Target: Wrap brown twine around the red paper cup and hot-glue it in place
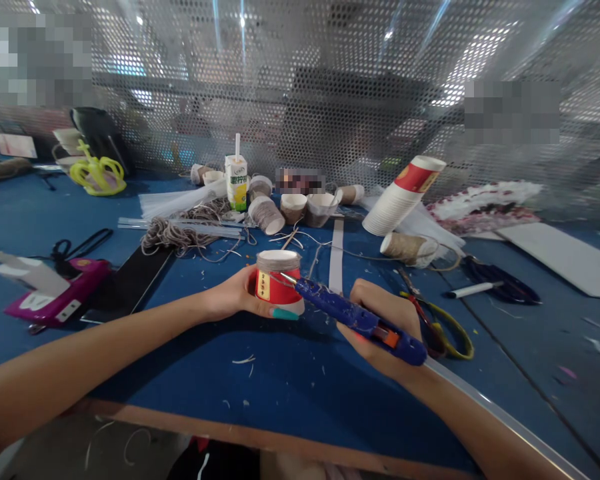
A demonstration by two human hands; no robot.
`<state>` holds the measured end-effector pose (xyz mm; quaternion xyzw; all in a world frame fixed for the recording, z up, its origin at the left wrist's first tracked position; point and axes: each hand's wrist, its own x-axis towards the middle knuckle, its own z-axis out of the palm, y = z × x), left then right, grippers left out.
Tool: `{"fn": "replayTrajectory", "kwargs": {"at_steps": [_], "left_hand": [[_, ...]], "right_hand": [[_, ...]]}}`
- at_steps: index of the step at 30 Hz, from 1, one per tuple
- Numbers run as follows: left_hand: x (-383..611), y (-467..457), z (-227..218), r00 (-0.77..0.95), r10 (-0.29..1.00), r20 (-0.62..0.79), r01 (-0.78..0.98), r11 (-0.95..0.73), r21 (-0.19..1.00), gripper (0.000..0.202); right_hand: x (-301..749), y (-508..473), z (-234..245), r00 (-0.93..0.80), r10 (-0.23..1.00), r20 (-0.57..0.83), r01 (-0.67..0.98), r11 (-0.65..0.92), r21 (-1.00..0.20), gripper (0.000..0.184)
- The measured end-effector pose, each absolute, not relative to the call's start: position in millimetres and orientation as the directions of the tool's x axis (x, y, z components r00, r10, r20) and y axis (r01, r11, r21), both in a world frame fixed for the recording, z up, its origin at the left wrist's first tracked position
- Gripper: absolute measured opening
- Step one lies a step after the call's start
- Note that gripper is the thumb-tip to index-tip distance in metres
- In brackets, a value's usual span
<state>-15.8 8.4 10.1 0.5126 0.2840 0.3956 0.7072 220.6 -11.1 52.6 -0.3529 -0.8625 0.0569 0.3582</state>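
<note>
A red and white paper cup stands upright in my left hand, whose fingers wrap round its left side. Grey cord circles the cup just under its rim. My right hand is closed on a blue hot glue gun, its metal nozzle pointing left at the cup's wall near the cord. From the frame I cannot tell whether the nozzle touches the cup. A loose length of cord runs behind the cup. A clear glue stick trails from the back of the gun.
Scissors with yellow handles lie right of my right hand. Behind stand a juice carton, several cord-wrapped cups and a leaning cup stack. A cord heap and a purple power strip lie left. A perforated metal screen closes the back.
</note>
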Motion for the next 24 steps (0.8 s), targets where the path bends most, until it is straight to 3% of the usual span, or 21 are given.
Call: {"fn": "replayTrajectory", "kwargs": {"at_steps": [24], "left_hand": [[-18.7, 9.7, 9.7, 0.556, 0.829, 0.05, -0.376, 0.198, 0.905, 0.058]], "right_hand": [[219.1, -12.4, 59.4, -0.445, 0.632, 0.634, 0.59, 0.74, -0.324, 0.03]]}}
